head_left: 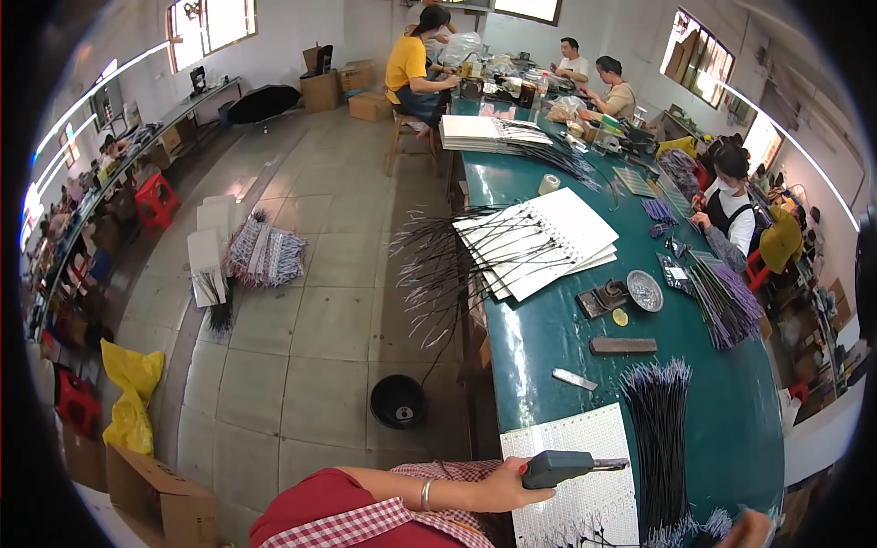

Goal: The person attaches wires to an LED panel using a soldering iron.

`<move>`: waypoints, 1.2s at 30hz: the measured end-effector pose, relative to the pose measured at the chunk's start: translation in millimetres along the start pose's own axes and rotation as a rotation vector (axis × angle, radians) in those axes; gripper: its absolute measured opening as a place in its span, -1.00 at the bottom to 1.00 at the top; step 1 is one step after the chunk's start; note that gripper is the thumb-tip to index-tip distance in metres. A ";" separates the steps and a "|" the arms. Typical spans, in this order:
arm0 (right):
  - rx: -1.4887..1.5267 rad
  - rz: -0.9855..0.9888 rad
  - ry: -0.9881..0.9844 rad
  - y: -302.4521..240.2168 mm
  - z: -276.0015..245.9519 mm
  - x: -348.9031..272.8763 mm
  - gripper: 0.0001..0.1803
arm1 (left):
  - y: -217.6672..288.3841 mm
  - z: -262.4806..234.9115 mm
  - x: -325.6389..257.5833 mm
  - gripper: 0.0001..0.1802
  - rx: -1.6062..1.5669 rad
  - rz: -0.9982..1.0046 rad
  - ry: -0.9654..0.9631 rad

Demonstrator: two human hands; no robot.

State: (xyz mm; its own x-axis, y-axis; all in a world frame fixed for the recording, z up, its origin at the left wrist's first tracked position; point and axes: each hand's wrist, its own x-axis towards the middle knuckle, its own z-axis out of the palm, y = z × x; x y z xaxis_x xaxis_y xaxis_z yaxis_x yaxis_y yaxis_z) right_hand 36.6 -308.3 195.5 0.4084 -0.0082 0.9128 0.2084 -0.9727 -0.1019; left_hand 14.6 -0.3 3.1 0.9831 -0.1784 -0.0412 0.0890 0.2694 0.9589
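Observation:
My left hand (507, 486) is wrapped round a grey-green power hand tool (559, 468) with a red button and a slim metal tip pointing right. Beneath the tool lies a white perforated board (548, 427), with short black wires along its lower part. Just right of the board is a thick bundle of black wires (661, 447) with frayed purplish ends. My right hand (751, 528) shows only partly at the lower edge, near the bundle's lower end; it is blurred, and its fingers cannot be made out.
On the green table (539, 352) are a metal bar (574, 378), a dark block (623, 346), a round dish (645, 290) and stacked white boards (548, 237) with overhanging black wires. A co-worker (731, 201) sits at right. A black bowl (398, 401) stands on the floor.

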 end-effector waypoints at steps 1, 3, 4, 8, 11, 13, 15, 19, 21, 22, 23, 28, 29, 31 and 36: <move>0.062 0.074 -0.123 0.0 9.6 -27.7 -0.87 | 0.3 1.7 1.6 -0.56 -0.006 0.009 -0.043; 0.208 0.222 -0.386 7.6 43.4 -73.5 -0.90 | -4.7 5.8 2.2 -0.58 -0.044 0.039 -0.028; 0.283 0.296 -0.519 9.4 55.7 -100.8 -0.91 | -0.6 4.8 2.7 -0.58 0.007 0.028 -0.025; 0.523 0.621 -0.673 3.2 65.5 -152.1 -0.90 | -2.6 11.3 -4.0 -0.60 0.077 -0.005 -0.017; 0.472 0.597 -0.642 -2.6 69.1 -169.4 -0.94 | -15.1 13.6 -3.5 -0.61 0.028 -0.068 -0.034; 0.400 0.767 -0.662 10.5 74.4 -190.8 -0.93 | -7.2 17.3 0.9 -0.54 0.032 -0.285 0.017; 0.535 0.837 -0.599 0.0 77.3 -186.6 -0.92 | -5.5 14.1 1.9 -0.52 0.113 -0.244 0.049; 0.525 0.794 -0.597 -17.8 82.1 -172.1 -0.94 | 16.2 15.0 2.8 -0.68 0.035 -0.310 0.077; 0.519 0.821 -0.591 -19.1 85.4 -177.4 -0.89 | 19.5 14.2 8.5 -0.74 0.038 -0.298 0.056; 0.502 0.826 -0.587 -19.0 85.2 -179.5 -0.88 | 20.3 18.1 11.3 -0.74 0.021 -0.287 0.079; 0.512 0.856 -0.589 -18.8 85.0 -179.8 -0.89 | 24.1 20.8 14.0 -0.73 0.026 -0.301 0.083; 0.427 0.879 -0.625 -18.4 72.8 -174.7 -0.93 | 17.6 29.6 14.9 -0.72 0.115 -0.283 0.030; 0.430 0.865 -0.629 -18.5 71.5 -175.3 -0.93 | 18.5 30.8 12.9 -0.72 0.118 -0.294 0.031; 0.434 0.855 -0.634 -19.2 70.8 -178.6 -0.93 | 20.7 32.3 10.1 -0.72 0.160 -0.292 -0.002; 0.459 0.865 -0.636 -24.2 66.3 -179.8 -0.93 | 22.6 33.5 6.6 -0.75 0.230 -0.303 -0.035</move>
State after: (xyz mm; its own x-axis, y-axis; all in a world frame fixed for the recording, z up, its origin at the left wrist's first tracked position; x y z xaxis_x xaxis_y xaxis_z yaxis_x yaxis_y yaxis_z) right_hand 17.1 -267.9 7.6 0.9162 -0.3825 0.1194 -0.1085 -0.5236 -0.8450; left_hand 17.8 -27.1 34.0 0.9114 -0.2505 -0.3264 0.3324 -0.0192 0.9430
